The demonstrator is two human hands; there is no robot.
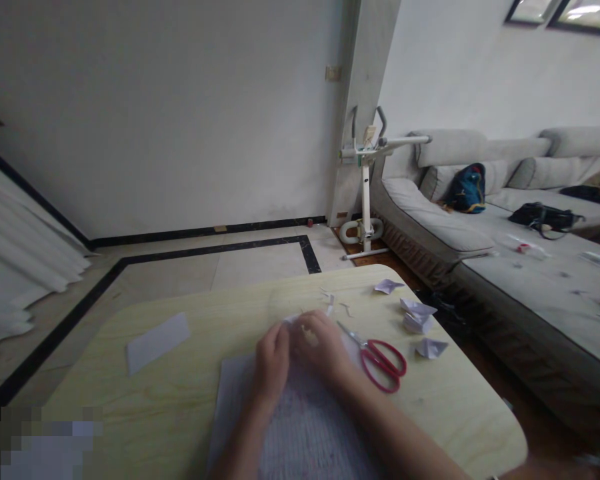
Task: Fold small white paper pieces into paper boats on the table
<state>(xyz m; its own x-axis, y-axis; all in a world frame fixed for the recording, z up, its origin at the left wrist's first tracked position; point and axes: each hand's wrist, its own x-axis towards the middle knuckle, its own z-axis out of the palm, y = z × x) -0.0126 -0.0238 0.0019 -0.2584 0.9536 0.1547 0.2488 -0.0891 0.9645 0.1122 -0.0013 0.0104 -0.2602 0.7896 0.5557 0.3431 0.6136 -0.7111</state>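
Observation:
My left hand [272,359] and my right hand [324,347] meet over the middle of the table, fingers curled in around a piece of white paper [291,320]. Only a sliver of that paper shows; the hands cover the rest, and motion blurs them a little. Beneath my forearms lies a larger lined sheet [305,437]. Scissors with red handles [383,365] rest just right of my right hand, blades pointing towards it. Thin paper scraps [347,309] are scattered beyond my fingers.
Several folded paper boats [418,315] stand along the table's right edge. A white paper strip [159,342] lies at the left on the wooden table [180,407]. Beyond are a grey sofa [433,227] with bags and a white exercise machine [365,193].

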